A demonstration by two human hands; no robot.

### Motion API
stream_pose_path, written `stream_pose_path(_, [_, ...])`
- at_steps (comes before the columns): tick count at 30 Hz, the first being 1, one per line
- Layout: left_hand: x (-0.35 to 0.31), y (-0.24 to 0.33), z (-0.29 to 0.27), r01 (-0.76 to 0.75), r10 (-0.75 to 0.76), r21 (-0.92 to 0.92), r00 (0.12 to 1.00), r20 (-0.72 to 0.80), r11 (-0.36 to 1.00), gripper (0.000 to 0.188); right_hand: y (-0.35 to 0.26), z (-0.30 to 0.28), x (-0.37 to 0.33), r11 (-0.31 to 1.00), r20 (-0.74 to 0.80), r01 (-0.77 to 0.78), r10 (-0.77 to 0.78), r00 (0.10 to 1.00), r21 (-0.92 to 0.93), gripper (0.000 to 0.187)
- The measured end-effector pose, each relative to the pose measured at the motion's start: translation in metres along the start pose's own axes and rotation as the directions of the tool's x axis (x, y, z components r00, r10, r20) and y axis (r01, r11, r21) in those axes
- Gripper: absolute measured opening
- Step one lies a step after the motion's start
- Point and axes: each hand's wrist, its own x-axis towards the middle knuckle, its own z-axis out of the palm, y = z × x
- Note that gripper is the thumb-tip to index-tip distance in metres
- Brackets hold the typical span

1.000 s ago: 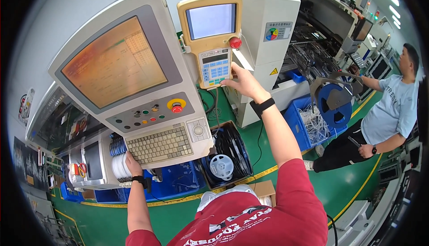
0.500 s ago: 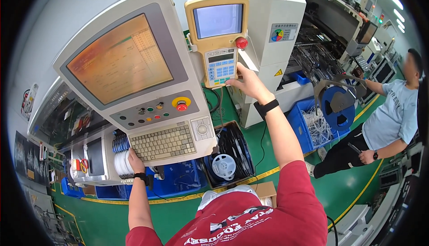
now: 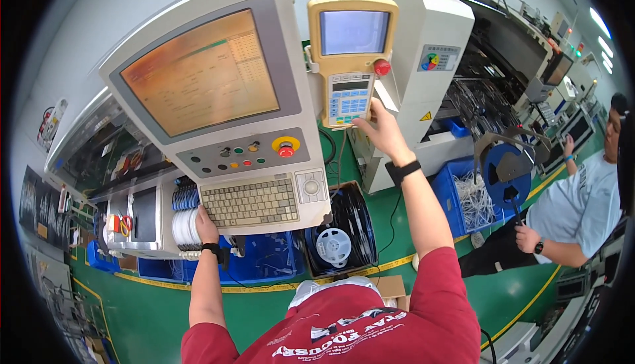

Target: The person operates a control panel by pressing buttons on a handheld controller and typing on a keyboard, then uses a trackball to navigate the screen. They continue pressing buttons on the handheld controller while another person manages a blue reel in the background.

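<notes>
My right hand holds the lower right side of a cream handheld control pendant. Its thumb lies over the lowest keys, and the other fingers are partly hidden along the edge. The pendant has a lit screen, a keypad and a red push button. Beside it stands a tilted grey console with an orange-tinted screen, a row of buttons and a red emergency stop. My left hand is at the lower left corner of the beige keyboard, next to white reels; its fingers are mostly hidden.
Below the console are blue bins and a box with black reels and a white reel. A blue bin of pale strips stands at right, near a blue reel on a holder. A co-worker is beside it.
The view has shifted, so the console and pendant appear farther right. The co-worker leans lower, with one hand now raised away from the reel holder. My hands keep their places.
</notes>
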Motion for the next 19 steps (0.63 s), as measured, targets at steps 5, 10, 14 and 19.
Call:
stream_pose_path(5, [-0.002,0.004,0.001,0.046,-0.042,0.103,0.998,-0.037,0.994,0.06,0.023,0.07,-0.058,0.995,-0.538,-0.097,0.101,0.837,0.036,0.042])
stream_pose_path(10, [0.001,-0.011,-0.004,0.011,-0.007,0.107,0.999,-0.035,0.994,0.063,0.007,0.148,-0.107,0.983,-0.298,-0.168,0.182,0.937,0.071,0.056])
stream_pose_path(14, [0.001,-0.007,-0.001,0.012,-0.01,0.054,1.0,-0.029,0.998,0.06,-0.005,0.179,-0.113,0.976,-0.228,-0.2,0.176,0.958,-0.089,0.072])
stream_pose_path(19, [-0.001,0.008,0.002,0.008,-0.008,0.017,1.0,0.021,1.0,0.058,-0.012,0.177,-0.116,0.951,-0.187,-0.3,0.281,0.941,-0.079,0.08])
